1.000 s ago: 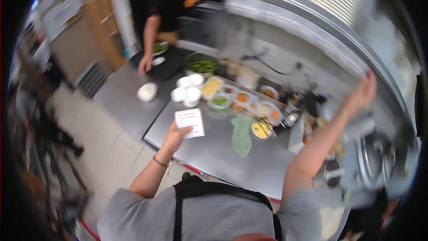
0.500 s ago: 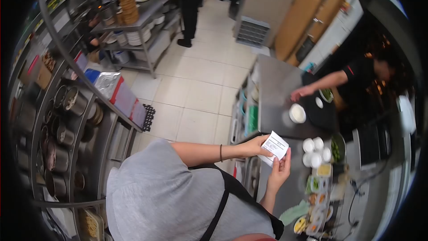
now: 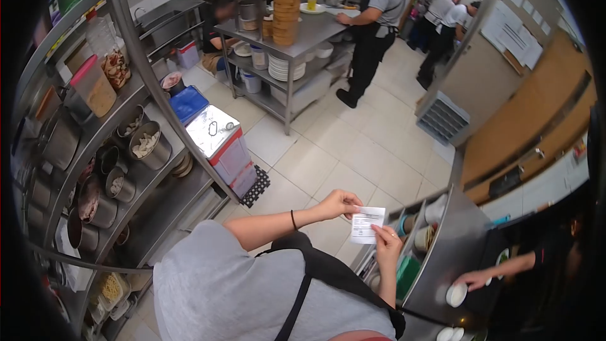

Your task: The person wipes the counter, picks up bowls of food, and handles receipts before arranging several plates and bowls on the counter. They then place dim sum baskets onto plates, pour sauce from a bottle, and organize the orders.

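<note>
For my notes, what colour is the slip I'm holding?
White slip, dark print; clearest in the head view.

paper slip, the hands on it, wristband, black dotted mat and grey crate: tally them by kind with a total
hands on the slip: 2 (left hand, right hand)
paper slip: 1
dark wristband: 1
black dotted mat: 1
grey crate: 1
total: 6
</note>
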Demonstrator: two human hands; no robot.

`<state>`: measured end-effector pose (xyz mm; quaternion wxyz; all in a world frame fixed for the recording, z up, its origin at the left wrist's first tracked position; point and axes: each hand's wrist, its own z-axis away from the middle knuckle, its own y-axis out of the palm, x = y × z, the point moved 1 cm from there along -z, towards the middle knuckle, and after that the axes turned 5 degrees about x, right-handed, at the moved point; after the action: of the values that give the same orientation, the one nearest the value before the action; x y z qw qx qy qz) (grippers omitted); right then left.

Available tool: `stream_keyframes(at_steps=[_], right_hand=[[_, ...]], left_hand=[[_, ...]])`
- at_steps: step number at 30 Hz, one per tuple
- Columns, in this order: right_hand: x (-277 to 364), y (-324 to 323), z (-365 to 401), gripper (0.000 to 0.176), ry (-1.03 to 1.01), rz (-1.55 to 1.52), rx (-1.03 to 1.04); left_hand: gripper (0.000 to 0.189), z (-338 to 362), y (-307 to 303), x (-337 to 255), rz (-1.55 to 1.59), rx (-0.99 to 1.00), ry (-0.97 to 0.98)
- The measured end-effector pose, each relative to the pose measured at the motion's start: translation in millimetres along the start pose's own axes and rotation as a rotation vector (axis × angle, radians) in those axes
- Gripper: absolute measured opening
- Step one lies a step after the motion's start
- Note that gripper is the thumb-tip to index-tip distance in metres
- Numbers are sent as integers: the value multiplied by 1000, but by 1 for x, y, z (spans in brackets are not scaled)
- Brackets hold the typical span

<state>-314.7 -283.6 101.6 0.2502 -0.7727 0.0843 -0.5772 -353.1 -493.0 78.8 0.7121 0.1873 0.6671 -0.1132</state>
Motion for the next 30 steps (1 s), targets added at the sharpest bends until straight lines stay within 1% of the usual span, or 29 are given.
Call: stream_keyframes(at_steps=[1, 2, 3, 4, 5, 6, 8, 9, 10, 11, 12, 13, 14, 15, 17, 18, 19, 21, 23, 24, 26, 27, 29, 30], right_hand=[[-11, -7, -21, 20, -14, 14, 15], [-30, -18, -39, 23, -5, 109, -34], [-48, -31, -60, 27, -52, 137, -73], [-59, -46, -80, 30, -54, 181, -121], [-65, -62, -98, 24, -11, 201, -166], [-107, -80, -115, 25, -17, 293, -204], [-133, -104, -154, 27, 2, 383, -297], [-151, -112, -177, 28, 23, 418, -307], [-164, -117, -202, 28, 43, 451, -317], [-176, -115, -230, 28, 34, 443, -312], [-188, -109, -258, 29, -1, 422, -284], [-196, -101, -287, 30, -35, 400, -258], [-197, -86, -318, 30, -42, 291, -176], [-176, -69, -346, 31, -31, 217, -60], [-175, -23, -401, 34, -100, 28, 175], [-164, 1, -424, 26, -170, -14, 257], [-160, 27, -448, 26, -183, -66, 396], [-143, 70, -489, 26, -174, -194, 576], [-137, 111, -536, 27, -302, -239, 627], [-131, 129, -559, 27, -305, -244, 620], [-120, 163, -603, 25, -534, -157, 654], [-119, 179, -627, 25, -533, -158, 655], [-112, 207, -681, 24, -748, 91, 684], [-104, 218, -714, 24, -761, 95, 680]], left_hand=[[17, -14, -16, 1, 83, -74, 27], [12, -28, -32, 3, 165, -146, 54], [12, -43, -47, 7, 161, -162, 54], [11, -59, -64, 10, 133, -220, 53], [10, -75, -80, 14, 104, -279, 54], [10, -91, -96, 20, 99, -294, 56], [16, -120, -128, 36, -93, -424, 18], [16, -133, -144, 45, -97, -436, 16], [19, -145, -160, 48, -217, -448, -28], [22, -158, -174, 49, -338, -458, -73], [22, -172, -184, 51, -345, -468, -72], [25, -185, -191, 46, -292, -447, -110], [28, -200, -198, 40, -237, -425, -147], [28, -216, -205, 33, -244, -429, -149], [33, -246, -222, 18, -329, -481, -29], [33, -259, -233, 11, -332, -479, -36], [34, -269, -245, 6, -298, -459, -20], [34, -286, -275, 0, -269, -428, -6], [30, -292, -315, 0, -148, -470, -150], [30, -296, -337, 1, -156, -467, -151], [27, -297, -386, 15, -4, -620, -170], [27, -296, -409, 25, -4, -620, -172], [17, -293, -461, 46, 118, -707, -192], [16, -289, -490, 68, 23, -727, -319]])
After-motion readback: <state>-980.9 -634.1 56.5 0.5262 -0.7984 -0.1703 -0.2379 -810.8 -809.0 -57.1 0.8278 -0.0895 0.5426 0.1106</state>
